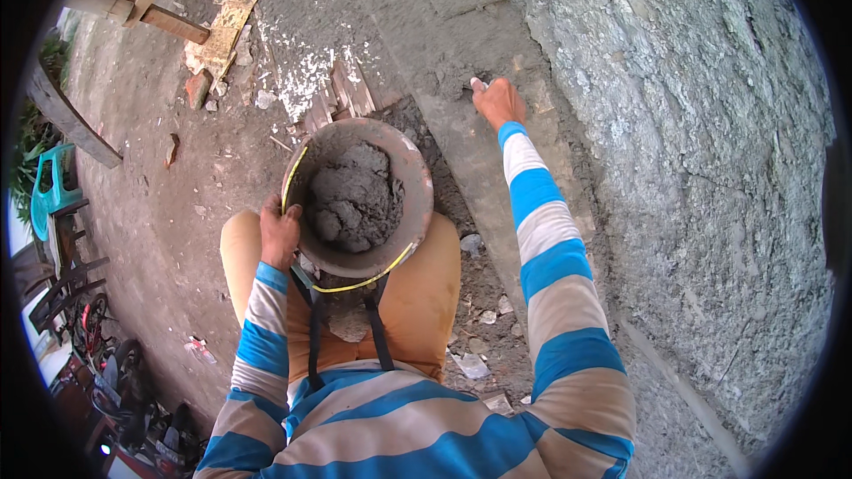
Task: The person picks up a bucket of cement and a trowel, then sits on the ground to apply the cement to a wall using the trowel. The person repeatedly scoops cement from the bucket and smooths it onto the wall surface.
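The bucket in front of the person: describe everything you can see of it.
The bucket is round and wide-mouthed, dull grey-brown, seemingly plastic or rubber, with a smeared, scuffed rim. A thin yellow strip, probably its handle, curves along the left and near edges. Inside lies a lumpy, damp-looking grey mix, heaped unevenly below the rim. The mouth faces up toward the camera. The left hand grips the left edge. It sits around the person's knees; what supports it underneath is hidden.
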`<state>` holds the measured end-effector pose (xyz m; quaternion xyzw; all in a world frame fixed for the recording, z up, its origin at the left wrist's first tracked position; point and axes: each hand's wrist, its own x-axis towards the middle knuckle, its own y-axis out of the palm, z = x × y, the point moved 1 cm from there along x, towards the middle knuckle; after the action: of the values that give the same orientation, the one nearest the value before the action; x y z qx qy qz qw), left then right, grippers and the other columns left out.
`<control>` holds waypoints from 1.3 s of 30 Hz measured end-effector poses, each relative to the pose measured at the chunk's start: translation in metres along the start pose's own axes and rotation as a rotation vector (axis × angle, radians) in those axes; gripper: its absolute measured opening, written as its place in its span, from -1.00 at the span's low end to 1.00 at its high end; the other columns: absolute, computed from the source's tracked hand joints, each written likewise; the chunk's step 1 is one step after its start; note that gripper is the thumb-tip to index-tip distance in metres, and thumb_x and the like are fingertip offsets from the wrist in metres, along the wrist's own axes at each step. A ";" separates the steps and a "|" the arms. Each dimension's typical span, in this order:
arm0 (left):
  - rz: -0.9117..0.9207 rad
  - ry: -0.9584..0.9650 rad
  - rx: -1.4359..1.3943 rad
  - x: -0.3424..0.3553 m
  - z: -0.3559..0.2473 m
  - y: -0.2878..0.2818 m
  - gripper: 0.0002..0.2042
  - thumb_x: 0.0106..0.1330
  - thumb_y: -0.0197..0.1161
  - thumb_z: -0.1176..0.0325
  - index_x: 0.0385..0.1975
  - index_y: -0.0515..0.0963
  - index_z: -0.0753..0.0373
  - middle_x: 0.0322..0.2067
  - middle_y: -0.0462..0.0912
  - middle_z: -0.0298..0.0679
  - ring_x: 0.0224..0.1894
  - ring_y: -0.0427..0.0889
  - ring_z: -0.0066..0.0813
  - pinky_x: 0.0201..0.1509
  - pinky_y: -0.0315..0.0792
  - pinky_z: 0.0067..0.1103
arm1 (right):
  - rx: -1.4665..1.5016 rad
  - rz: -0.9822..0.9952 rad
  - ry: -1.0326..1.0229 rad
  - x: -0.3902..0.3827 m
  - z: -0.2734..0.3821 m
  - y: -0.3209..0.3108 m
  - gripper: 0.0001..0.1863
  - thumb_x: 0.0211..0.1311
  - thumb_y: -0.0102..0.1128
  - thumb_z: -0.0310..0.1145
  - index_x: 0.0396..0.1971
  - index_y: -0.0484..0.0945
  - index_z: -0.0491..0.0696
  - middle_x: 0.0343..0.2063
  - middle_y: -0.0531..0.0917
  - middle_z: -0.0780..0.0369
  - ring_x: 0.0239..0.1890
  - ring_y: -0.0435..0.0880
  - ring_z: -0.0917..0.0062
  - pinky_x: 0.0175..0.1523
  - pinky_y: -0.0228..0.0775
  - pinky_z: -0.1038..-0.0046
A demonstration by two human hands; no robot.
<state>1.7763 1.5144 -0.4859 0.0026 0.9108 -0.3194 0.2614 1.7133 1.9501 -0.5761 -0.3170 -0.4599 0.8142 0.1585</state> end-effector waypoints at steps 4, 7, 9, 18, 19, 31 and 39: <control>0.022 0.018 -0.014 0.000 -0.001 0.000 -0.78 0.22 0.19 0.52 -0.16 0.54 0.46 -0.36 0.66 -0.19 -0.32 0.54 -0.52 -0.20 0.46 -0.52 | -0.018 -0.077 0.016 0.000 0.010 0.002 -0.53 0.30 0.18 0.01 -0.36 0.69 -0.18 -0.30 0.71 -0.08 -0.16 0.70 -0.01 -0.02 0.52 0.08; 0.033 0.008 -0.048 0.007 0.015 0.002 -0.76 0.23 0.18 0.53 -0.12 0.54 0.45 -0.33 0.66 -0.17 -0.30 0.57 -0.50 -0.19 0.47 -0.52 | -0.051 -0.137 -0.043 -0.011 0.009 0.006 -0.53 0.31 0.15 0.02 -0.35 0.69 -0.15 -0.30 0.72 -0.07 -0.20 0.70 0.00 -0.04 0.52 0.07; 0.061 -0.017 -0.042 0.009 0.016 0.006 -0.72 0.25 0.16 0.54 -0.04 0.53 0.44 -0.26 0.68 -0.14 -0.26 0.61 -0.46 -0.16 0.49 -0.54 | -0.068 -0.221 -0.107 -0.021 0.002 0.007 -0.53 0.32 0.14 0.02 -0.34 0.69 -0.15 -0.33 0.71 -0.06 -0.23 0.70 0.01 -0.08 0.52 0.07; 0.067 0.047 -0.010 0.025 0.014 0.013 -0.73 0.27 0.16 0.50 -0.04 0.53 0.44 -0.33 0.65 -0.19 -0.36 0.59 -0.49 -0.29 0.49 -0.54 | -0.160 -0.265 -0.511 -0.158 0.005 -0.028 -0.57 0.31 0.15 0.01 -0.41 0.64 -0.11 -0.42 0.69 0.01 -0.38 0.69 0.07 -0.31 0.51 0.15; 0.070 0.053 -0.023 0.028 0.012 0.015 -0.73 0.27 0.16 0.51 -0.05 0.53 0.44 -0.33 0.65 -0.20 -0.35 0.59 -0.49 -0.28 0.49 -0.54 | -0.146 -0.245 -0.567 -0.176 0.001 -0.031 -0.57 0.31 0.15 0.01 -0.41 0.64 -0.12 -0.42 0.69 0.00 -0.38 0.69 0.07 -0.31 0.51 0.14; 0.104 0.072 0.039 0.018 -0.002 0.014 -0.71 0.25 0.15 0.54 -0.04 0.53 0.44 -0.26 0.66 -0.19 -0.20 0.60 -0.47 -0.08 0.47 -0.57 | -0.069 -0.001 -0.099 -0.082 -0.105 -0.016 -0.48 0.29 0.17 0.06 -0.33 0.66 -0.20 -0.31 0.70 -0.12 -0.19 0.69 -0.03 -0.08 0.50 0.04; 0.120 -0.028 0.013 0.019 -0.008 0.014 -0.73 0.26 0.15 0.55 -0.05 0.53 0.45 -0.20 0.66 -0.19 -0.19 0.59 -0.48 -0.07 0.47 -0.57 | -0.078 0.014 -0.040 -0.012 -0.064 -0.041 -0.52 0.29 0.18 0.00 -0.27 0.67 -0.22 -0.29 0.70 -0.12 -0.14 0.69 -0.02 -0.02 0.51 0.07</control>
<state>1.7583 1.5277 -0.4978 0.0542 0.9032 -0.3090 0.2929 1.7633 2.0062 -0.5608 -0.3097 -0.4922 0.8029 0.1311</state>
